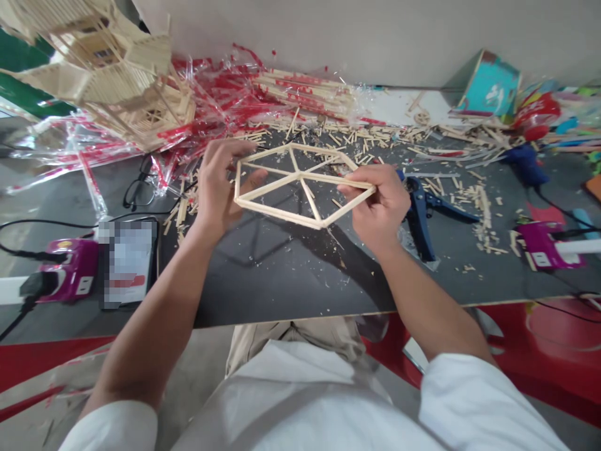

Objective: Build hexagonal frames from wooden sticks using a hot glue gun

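Note:
A six-sided wooden stick frame [299,176], with spokes meeting at its middle, hangs tilted above the dark table. My right hand [381,203] pinches its right corner between thumb and fingers. Beside the frame's left edge, my left hand [218,185] is open, thumb and fingers spread around that side; whether they touch the sticks is unclear. Just right of my right hand lies a blue-handled hand cutter [419,219]. Short cut stick pieces [361,147] are strewn beyond the frame.
A tiered stick-built model [117,75] stands at the back left, near red-and-clear wrappers [211,94]. Eyeglasses [139,191], a phone [131,263] and a purple power adapter [70,269] sit left. A dark blue glue gun [524,164] and another purple adapter [547,244] are right.

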The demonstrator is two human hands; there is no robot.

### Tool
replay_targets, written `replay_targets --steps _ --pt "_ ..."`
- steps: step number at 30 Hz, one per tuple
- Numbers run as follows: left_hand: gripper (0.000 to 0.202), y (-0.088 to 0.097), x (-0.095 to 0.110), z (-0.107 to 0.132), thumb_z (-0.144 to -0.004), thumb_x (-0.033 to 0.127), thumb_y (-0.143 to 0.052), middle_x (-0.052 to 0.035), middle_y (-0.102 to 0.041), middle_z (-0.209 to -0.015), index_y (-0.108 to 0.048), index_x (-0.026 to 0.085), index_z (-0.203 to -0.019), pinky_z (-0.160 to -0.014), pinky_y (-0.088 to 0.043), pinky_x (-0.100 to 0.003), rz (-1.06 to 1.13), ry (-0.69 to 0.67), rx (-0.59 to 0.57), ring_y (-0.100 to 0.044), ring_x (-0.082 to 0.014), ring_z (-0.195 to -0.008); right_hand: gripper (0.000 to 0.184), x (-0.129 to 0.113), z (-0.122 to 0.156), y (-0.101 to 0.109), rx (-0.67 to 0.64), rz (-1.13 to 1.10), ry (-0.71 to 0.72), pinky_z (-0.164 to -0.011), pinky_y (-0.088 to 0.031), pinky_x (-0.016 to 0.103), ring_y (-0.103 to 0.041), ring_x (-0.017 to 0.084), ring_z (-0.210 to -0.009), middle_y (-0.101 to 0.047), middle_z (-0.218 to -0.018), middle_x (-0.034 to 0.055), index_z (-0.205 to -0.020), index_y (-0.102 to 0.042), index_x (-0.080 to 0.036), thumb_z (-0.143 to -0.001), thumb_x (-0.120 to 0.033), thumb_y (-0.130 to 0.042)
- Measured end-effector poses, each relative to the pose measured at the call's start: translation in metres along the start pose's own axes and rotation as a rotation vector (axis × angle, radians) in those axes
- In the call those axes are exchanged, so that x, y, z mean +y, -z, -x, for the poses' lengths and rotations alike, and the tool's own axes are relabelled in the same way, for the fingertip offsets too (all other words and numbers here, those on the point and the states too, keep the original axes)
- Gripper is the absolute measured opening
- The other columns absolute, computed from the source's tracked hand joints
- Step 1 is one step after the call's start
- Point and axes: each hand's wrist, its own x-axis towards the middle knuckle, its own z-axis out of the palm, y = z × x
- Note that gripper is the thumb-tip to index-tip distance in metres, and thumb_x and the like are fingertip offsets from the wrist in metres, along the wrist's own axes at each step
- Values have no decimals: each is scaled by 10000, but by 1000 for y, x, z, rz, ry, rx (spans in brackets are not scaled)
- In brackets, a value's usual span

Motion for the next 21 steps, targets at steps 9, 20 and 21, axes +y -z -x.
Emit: replay_targets --steps 9,20,21 --pt "545 -4 -2 1 -991 706 -646 -97 -793 -887 -765 174 -999 -781 -655 -339 690 798 -432 -770 -200 -787 247 -5 5 -5 202 10 296 -833 -664 407 -787 207 -904 -795 -1047 -9 -1181 -710 -392 -1015 -210 -731" --pt "388 3 3 -1 -807 525 -942 -33 -777 -853 -779 182 -887 -655 -586 -192 760 733 -373 -700 -97 -688 307 8 1 -13 66 4 301 -927 -654 415 -778 213 -1031 -776 -1118 1 -1245 -668 -380 -1026 -169 -714" --pt "391 3 1 -1 -783 507 -964 -32 -784 -860 -789 180 -911 -659 -586 -181 762 746 -370 -703 -92 -694 324 13 1 -13 31 23 291 -945 -645 439 -764 229 -1074 -754 -1172 19 -1277 -659 -388 -1038 -172 -688"
